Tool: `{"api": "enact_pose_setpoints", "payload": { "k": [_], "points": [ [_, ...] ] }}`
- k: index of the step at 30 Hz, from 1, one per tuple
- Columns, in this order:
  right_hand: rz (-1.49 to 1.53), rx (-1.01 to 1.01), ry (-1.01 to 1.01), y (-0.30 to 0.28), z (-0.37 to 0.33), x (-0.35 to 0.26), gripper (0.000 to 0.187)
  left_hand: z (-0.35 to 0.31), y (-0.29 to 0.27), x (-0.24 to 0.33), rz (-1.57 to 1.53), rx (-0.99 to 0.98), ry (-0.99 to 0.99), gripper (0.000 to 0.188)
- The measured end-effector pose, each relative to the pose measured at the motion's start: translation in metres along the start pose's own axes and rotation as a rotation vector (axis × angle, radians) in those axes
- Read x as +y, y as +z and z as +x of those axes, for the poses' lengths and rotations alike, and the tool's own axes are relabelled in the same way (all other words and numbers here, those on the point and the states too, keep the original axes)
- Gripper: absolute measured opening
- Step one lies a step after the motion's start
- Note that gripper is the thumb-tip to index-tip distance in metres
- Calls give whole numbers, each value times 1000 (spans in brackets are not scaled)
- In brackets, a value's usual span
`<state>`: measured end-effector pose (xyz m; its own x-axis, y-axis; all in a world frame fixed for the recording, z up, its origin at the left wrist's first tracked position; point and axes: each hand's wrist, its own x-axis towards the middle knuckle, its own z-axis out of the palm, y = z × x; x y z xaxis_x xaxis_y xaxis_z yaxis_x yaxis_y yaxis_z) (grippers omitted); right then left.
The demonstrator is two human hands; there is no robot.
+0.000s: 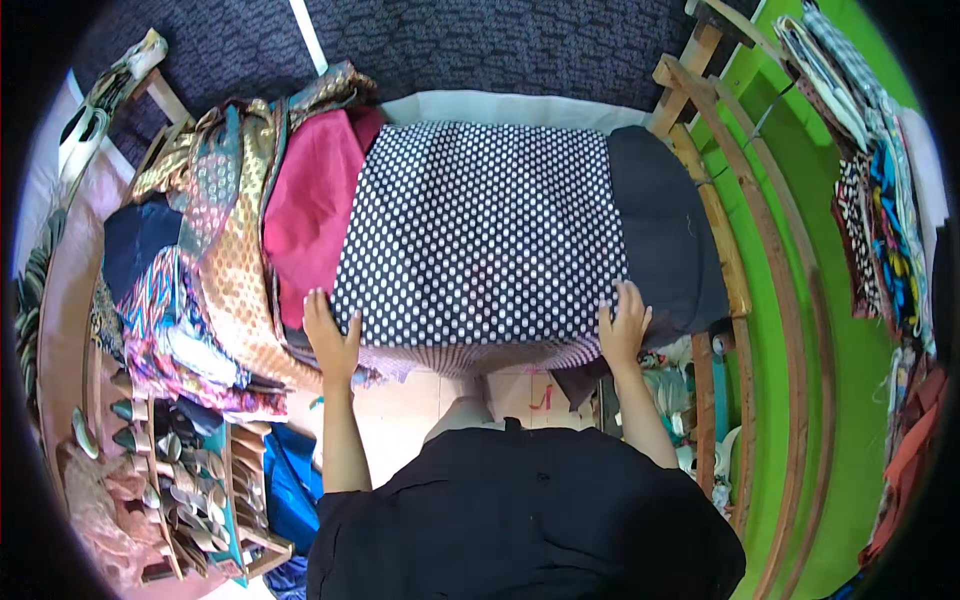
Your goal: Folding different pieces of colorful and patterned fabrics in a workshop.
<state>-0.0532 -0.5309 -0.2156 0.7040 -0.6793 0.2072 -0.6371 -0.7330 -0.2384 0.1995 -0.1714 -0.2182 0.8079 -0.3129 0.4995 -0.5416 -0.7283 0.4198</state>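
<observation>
A black polka-dot cloth point(485, 220) with white dots lies spread over the bench-like surface in front of me, its near edge hanging down toward my body. At its near left corner rests my left hand point(332, 335), fingers stretched out and thumb apart. My right hand point(624, 322) lies on the near right corner with its fingers extended. Under or beside the dotted cloth, a plain black cloth point(665, 230) shows on the right. To the left is a crimson cloth point(315, 200), next to my left fingertips.
Patterned gold cloths point(235, 260) and a colorful striped pile point(165, 320) lie at the left. Shoes point(190, 490) fill a rack at lower left. Curved wooden rails point(780, 270) run along the green wall point(850, 400) at right, where more fabrics point(885, 230) hang.
</observation>
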Motion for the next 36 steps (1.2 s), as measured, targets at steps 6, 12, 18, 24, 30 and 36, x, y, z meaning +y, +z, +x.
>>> {"api": "enact_pose_setpoints", "payload": {
  "k": [6,12,18,24,30,36],
  "points": [
    [1303,587,567,44,-39,15,60,-60,41,3,-307,436,-382,89],
    [1549,-34,401,33,-49,25,49,-75,47,-21,-1105,92,-610,52],
    [1242,115,281,17,-55,58,25,-70,-1,-16,-1235,-362,-664,26],
    [1058,108,327,13,-56,69,31,-93,-4,-31,-1141,-476,-602,19],
    [1415,-124,411,14,-77,46,17,-123,8,-56,-1234,-525,-650,31],
    [1524,-139,435,2,-61,31,25,-62,4,-24,-1283,-857,-853,73]
  ]
}}
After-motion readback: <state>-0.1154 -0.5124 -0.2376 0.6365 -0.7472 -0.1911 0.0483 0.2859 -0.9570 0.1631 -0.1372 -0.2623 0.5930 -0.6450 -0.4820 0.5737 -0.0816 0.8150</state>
